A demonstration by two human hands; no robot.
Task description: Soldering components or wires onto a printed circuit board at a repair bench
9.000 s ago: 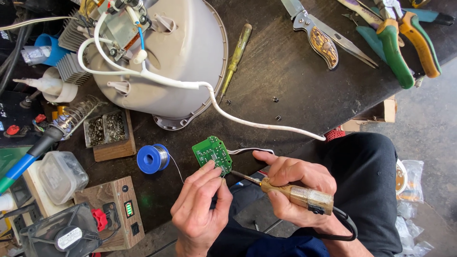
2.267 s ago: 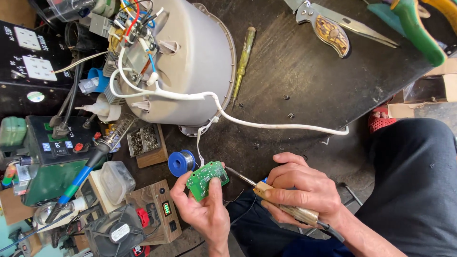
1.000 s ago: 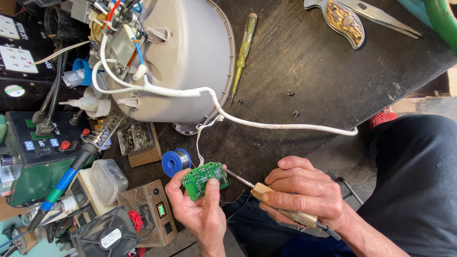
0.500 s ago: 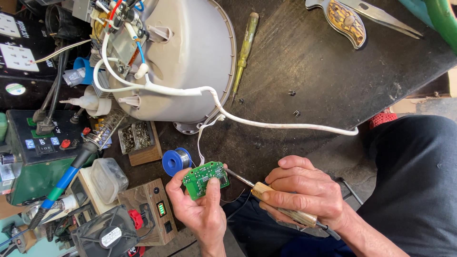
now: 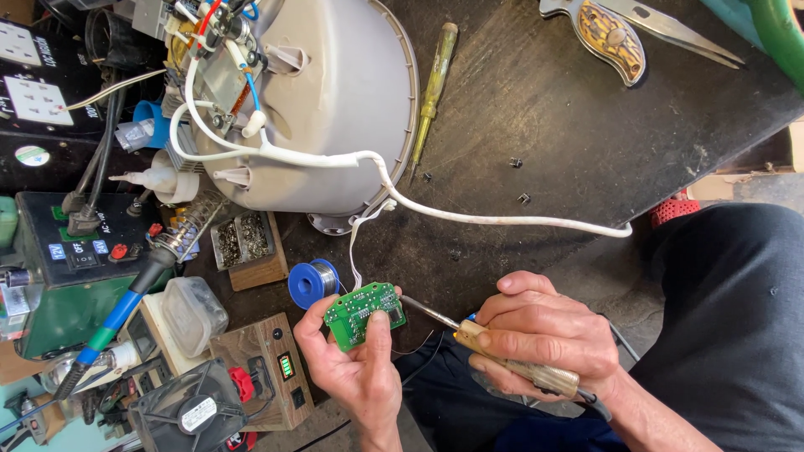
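Observation:
My left hand (image 5: 356, 372) pinches a small green circuit board (image 5: 365, 313) by its edges, just off the front edge of the dark workbench (image 5: 536, 125). My right hand (image 5: 548, 339) grips a soldering iron (image 5: 502, 356) with a brass-coloured handle; its metal tip points left and touches the right edge of the board. Thin white wires run from the board up to an upturned grey appliance base (image 5: 318, 100) with exposed wiring.
A blue solder spool (image 5: 311, 283) lies by the board. A white cord (image 5: 502, 219) crosses the bench. A yellow screwdriver (image 5: 433, 88), a knife (image 5: 615, 33), small screws, a blue-handled iron in its stand (image 5: 126, 305), a green power unit (image 5: 59, 276), a wooden box (image 5: 268, 377) and a fan (image 5: 188, 414) sit around.
Since nine seconds ago the view has shifted, and both hands with board and iron sit lower right of the spool. Over the last second nothing has visibly moved.

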